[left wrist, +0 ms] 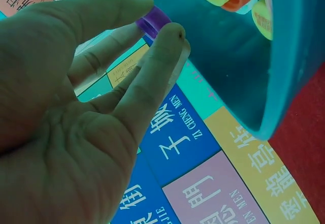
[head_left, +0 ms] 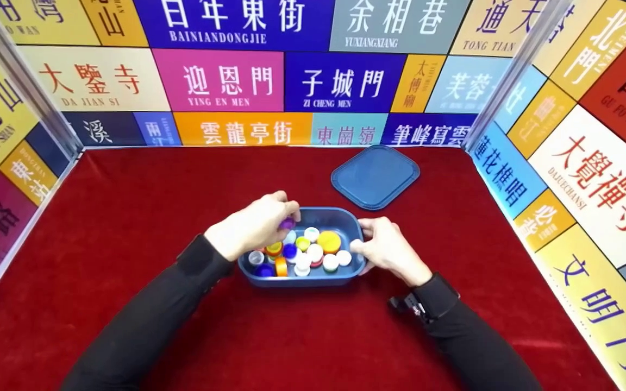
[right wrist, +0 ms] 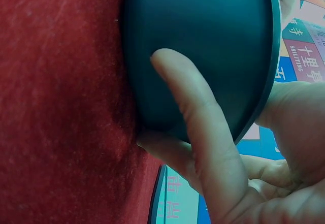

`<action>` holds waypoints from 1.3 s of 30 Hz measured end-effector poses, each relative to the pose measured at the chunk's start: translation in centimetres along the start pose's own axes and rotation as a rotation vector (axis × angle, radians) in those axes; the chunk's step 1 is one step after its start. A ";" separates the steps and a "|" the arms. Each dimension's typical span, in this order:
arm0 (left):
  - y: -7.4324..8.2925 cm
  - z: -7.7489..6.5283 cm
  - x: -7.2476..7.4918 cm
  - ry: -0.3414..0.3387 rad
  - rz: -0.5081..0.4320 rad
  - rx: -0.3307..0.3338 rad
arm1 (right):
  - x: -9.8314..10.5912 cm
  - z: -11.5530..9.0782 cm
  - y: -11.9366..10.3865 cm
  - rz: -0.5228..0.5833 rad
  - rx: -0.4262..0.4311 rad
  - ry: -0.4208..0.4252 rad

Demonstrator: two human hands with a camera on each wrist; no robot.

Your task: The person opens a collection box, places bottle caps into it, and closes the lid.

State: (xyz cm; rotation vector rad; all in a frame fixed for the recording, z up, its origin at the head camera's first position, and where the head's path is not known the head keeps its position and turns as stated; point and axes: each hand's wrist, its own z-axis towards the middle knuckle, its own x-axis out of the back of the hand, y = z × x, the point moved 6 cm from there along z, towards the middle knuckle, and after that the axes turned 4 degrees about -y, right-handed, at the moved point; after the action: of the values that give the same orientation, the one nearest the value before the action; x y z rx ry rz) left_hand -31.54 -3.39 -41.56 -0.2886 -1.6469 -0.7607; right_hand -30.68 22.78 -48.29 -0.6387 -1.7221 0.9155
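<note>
My left hand (head_left: pixel 261 225) pinches a purple bottle cap (left wrist: pixel 154 23) between thumb and fingertips, over the left back side of a blue plastic box (head_left: pixel 302 281). Inside the box lie several bottle caps of different colours, among them a large yellow-orange cap (head_left: pixel 329 242), a dark blue cap (head_left: pixel 290 251), an orange cap (head_left: pixel 281 266) standing on edge and a white cap (head_left: pixel 344 258). At the box's right end, my right hand (head_left: pixel 392 247) grips the wall, thumb over the rim and fingers against the outside, as the right wrist view shows.
A blue lid (head_left: pixel 375 176) lies flat on the red cloth (head_left: pixel 193 336) behind the box, toward the right. Panels with printed Chinese signs (head_left: pixel 218 81) enclose the table at the back and both sides, with metal posts (head_left: pixel 36 87) at the corners.
</note>
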 end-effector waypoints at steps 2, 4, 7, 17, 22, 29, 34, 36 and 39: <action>0.0 0.1 -0.1 -0.010 0.000 0.011 | 0.0 0.0 0.0 -0.004 0.000 -0.001; -0.1 0.1 -0.3 -0.024 -0.002 0.028 | 0.0 0.0 -0.1 -0.004 -0.001 -0.004; -0.2 0.0 -0.4 -0.042 -0.012 0.051 | 0.0 -0.1 0.0 -0.009 -0.001 -0.005; -0.3 -0.3 -0.3 -0.032 -0.033 0.050 | 0.0 0.0 0.1 -0.009 -0.004 -0.004; -0.3 -0.6 -0.2 -0.010 -0.024 0.030 | 0.1 0.0 0.0 -0.007 0.014 0.000; -0.6 -1.2 0.1 0.031 -0.013 0.021 | 0.1 0.0 -0.1 -0.022 0.014 0.007; -1.3 -2.0 0.2 0.076 -0.013 0.024 | 0.2 0.0 -0.1 -0.042 0.024 0.014; -1.8 -2.5 0.3 0.103 -0.027 0.027 | 0.2 0.0 -0.1 -0.035 0.021 0.016; -2.4 -3.3 0.4 0.148 -0.053 0.023 | 0.0 0.0 0.0 -0.009 0.012 0.009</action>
State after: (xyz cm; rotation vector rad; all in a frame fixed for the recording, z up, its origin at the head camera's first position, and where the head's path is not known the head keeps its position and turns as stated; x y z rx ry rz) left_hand -30.40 -7.36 -41.82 -0.1687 -1.5269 -0.7842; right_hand -30.71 22.78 -48.23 -0.6259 -1.7092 0.9145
